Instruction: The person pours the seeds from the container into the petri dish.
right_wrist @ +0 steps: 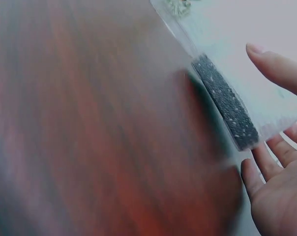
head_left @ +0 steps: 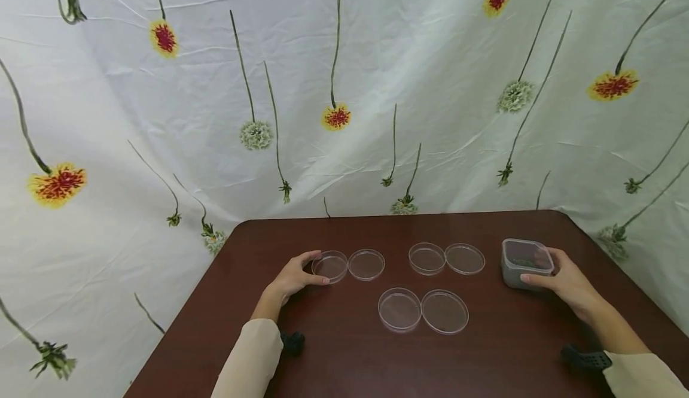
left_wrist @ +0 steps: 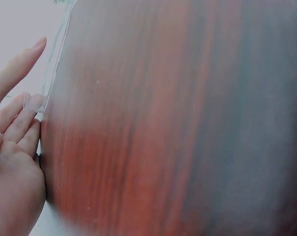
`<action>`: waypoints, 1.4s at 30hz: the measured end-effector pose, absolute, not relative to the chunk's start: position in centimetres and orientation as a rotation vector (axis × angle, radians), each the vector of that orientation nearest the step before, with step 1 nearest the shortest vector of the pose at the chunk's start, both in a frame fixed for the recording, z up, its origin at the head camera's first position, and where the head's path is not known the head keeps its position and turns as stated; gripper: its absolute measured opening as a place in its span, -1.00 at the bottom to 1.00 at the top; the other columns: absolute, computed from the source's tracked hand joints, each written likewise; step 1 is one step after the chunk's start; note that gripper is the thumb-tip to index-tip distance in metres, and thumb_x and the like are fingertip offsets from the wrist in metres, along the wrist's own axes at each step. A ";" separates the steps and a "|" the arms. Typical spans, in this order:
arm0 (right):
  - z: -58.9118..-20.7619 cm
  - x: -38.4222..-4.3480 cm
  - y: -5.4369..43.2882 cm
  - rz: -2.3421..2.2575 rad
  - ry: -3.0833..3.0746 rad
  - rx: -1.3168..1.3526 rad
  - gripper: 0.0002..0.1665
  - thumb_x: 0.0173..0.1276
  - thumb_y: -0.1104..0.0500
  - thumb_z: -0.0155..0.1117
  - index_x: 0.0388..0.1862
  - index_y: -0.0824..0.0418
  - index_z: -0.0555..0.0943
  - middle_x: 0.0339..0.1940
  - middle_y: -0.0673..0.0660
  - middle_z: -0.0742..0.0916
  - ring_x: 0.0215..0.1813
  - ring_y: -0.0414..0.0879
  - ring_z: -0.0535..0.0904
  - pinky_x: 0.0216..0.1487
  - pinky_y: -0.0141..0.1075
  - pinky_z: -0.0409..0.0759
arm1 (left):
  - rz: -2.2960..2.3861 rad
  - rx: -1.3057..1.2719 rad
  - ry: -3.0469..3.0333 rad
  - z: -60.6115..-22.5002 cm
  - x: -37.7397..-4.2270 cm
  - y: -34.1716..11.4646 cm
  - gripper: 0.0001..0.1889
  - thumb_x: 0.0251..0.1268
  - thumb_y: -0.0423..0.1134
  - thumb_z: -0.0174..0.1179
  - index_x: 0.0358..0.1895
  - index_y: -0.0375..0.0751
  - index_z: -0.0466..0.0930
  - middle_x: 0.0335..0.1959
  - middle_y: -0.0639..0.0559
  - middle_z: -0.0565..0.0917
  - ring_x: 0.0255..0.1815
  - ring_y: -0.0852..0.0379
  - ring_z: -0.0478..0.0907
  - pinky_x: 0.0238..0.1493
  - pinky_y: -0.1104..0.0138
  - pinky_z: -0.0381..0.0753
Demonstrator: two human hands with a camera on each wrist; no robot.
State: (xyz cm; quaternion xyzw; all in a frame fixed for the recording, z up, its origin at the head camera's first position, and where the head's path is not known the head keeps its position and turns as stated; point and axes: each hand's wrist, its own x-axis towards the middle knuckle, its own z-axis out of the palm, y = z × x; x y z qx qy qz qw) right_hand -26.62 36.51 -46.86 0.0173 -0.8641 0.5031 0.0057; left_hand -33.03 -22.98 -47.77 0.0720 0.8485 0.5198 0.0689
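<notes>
In the head view my left hand (head_left: 295, 276) spans a clear round petri dish (head_left: 330, 267) on the table, thumb at its near rim and fingers at the far rim. The left wrist view shows fingertips against the dish's clear edge (left_wrist: 39, 105). At the right, my right hand (head_left: 570, 281) holds a clear rectangular plastic container (head_left: 524, 261) by its right side, thumb in front and fingers behind. Dark, soil-like material with pale specks (right_wrist: 226, 103) lies in the container's lower part. Both hands are low, close to the tabletop.
Beside the held dish lies another petri dish (head_left: 366, 265). More clear dishes lie in touching pairs, one pair (head_left: 427, 259) farther back and one (head_left: 399, 310) nearer. The dark brown table (head_left: 344, 362) ends at a flower-patterned cloth (head_left: 301, 164) behind it.
</notes>
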 end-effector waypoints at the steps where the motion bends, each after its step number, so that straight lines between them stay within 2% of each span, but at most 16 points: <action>1: -46.7 -26.7 36.3 1.585 -2.696 0.056 0.24 0.43 0.01 0.46 0.60 0.56 -0.18 0.45 0.57 0.23 0.33 0.33 0.32 -0.13 -0.48 0.45 | 1.562 0.218 2.557 -47.8 -33.1 -22.9 -0.11 0.12 -0.25 0.60 0.53 -0.24 0.36 0.48 -0.23 0.42 0.56 -0.27 0.16 0.44 -0.16 0.25; 5: -45.8 -27.2 35.3 1.617 -2.650 0.085 0.23 0.43 0.03 0.47 0.62 0.51 -0.17 0.45 0.51 0.27 0.19 -0.04 0.43 -0.11 -0.50 0.47 | 1.553 0.220 2.568 -47.6 -33.0 -22.7 -0.11 0.12 -0.25 0.60 0.53 -0.24 0.36 0.48 -0.23 0.41 0.57 -0.29 0.14 0.45 -0.19 0.22; 9: -44.8 -28.0 33.8 1.641 -2.610 0.130 0.21 0.41 0.08 0.49 0.63 0.48 -0.15 0.45 0.49 0.29 0.10 -0.24 0.43 -0.09 -0.50 0.50 | 1.558 0.207 2.571 -47.8 -32.9 -22.5 -0.11 0.11 -0.24 0.61 0.53 -0.23 0.37 0.48 -0.22 0.42 0.57 -0.29 0.13 0.46 -0.20 0.19; 13: -44.1 -28.7 32.4 1.663 -2.573 0.167 0.20 0.40 0.12 0.50 0.63 0.46 -0.14 0.46 0.49 0.29 0.16 -0.13 0.45 -0.08 -0.49 0.50 | 1.569 0.185 2.575 -48.2 -32.7 -22.3 -0.10 0.10 -0.23 0.62 0.53 -0.22 0.37 0.47 -0.18 0.44 0.56 -0.26 0.17 0.46 -0.18 0.19; 17: -43.5 -29.1 31.3 1.663 -2.540 0.195 0.21 0.37 0.13 0.52 0.62 0.46 -0.12 0.47 0.50 0.27 0.33 0.18 0.37 -0.07 -0.51 0.47 | 1.573 0.203 2.576 -48.1 -32.6 -22.1 -0.10 0.11 -0.25 0.61 0.53 -0.28 0.36 0.47 -0.22 0.43 0.55 -0.28 0.17 0.46 -0.19 0.19; 20: -43.2 -29.6 30.3 1.642 -2.533 0.232 0.20 0.34 0.15 0.55 0.61 0.46 -0.09 0.46 0.51 0.29 0.35 0.29 0.34 -0.07 -0.50 0.47 | 1.582 0.200 2.570 -48.1 -32.6 -22.1 -0.10 0.09 -0.25 0.62 0.52 -0.28 0.37 0.47 -0.22 0.43 0.55 -0.27 0.18 0.46 -0.18 0.20; 23: -42.9 -30.2 29.2 1.617 -2.552 0.280 0.20 0.32 0.14 0.57 0.60 0.44 -0.06 0.45 0.50 0.32 0.34 0.33 0.38 -0.03 -0.43 0.51 | 1.593 0.185 2.574 -48.0 -32.7 -22.0 -0.12 0.08 -0.25 0.62 0.51 -0.24 0.39 0.46 -0.19 0.44 0.55 -0.24 0.20 0.46 -0.17 0.21; 27: -42.5 -30.8 28.1 1.612 -2.582 0.312 0.21 0.32 0.11 0.57 0.62 0.40 -0.07 0.47 0.48 0.30 0.37 0.37 0.38 0.11 -0.14 0.55 | 1.593 0.193 2.576 -48.0 -32.8 -22.1 -0.12 0.09 -0.23 0.62 0.51 -0.24 0.39 0.46 -0.18 0.44 0.54 -0.24 0.21 0.46 -0.17 0.23; 31: -42.1 -31.3 27.0 1.635 -2.576 0.337 0.22 0.32 0.12 0.57 0.62 0.40 -0.08 0.49 0.48 0.28 0.40 0.40 0.35 0.21 0.09 0.48 | 1.584 0.192 2.577 -48.0 -32.7 -22.3 -0.11 0.10 -0.22 0.62 0.52 -0.24 0.38 0.47 -0.19 0.43 0.55 -0.24 0.20 0.45 -0.16 0.23; 42: -41.7 -32.2 25.1 1.629 -2.565 0.381 0.18 0.28 0.14 0.60 0.58 0.42 -0.01 0.48 0.46 0.27 0.38 0.41 0.39 0.14 0.08 0.55 | 1.584 0.186 2.600 -48.1 -32.8 -22.5 -0.12 0.09 -0.23 0.62 0.50 -0.26 0.39 0.45 -0.21 0.45 0.52 -0.25 0.24 0.44 -0.18 0.25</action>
